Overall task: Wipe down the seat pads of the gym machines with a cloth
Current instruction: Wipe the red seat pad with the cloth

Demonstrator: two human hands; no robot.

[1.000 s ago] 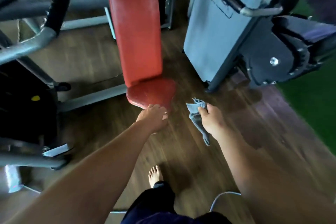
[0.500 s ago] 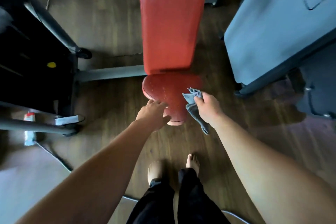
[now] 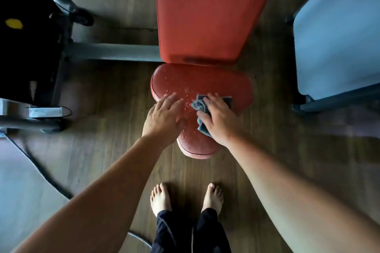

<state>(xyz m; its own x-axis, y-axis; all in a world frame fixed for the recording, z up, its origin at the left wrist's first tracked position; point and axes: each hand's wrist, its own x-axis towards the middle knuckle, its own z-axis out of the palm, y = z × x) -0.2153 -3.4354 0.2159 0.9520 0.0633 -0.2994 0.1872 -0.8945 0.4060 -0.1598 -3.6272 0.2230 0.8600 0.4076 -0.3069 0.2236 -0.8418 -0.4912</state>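
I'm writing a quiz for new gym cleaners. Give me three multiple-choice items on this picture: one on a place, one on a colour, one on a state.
1. Where is the cloth?
A. On the floor.
B. On the seat pad, under the right hand.
C. Draped over the back pad.

2. What colour is the seat pad?
A. Black.
B. Blue.
C. Red.

3. How is the left hand?
A. Fingers straight, resting on the seat pad.
B. Gripping the cloth.
C. Clenched, off the pad.

Answers: 1 B, the right hand presses the grey cloth flat on the pad; 2 C, the pad shows red; 3 A, its straight fingers lie on the pad's left edge.
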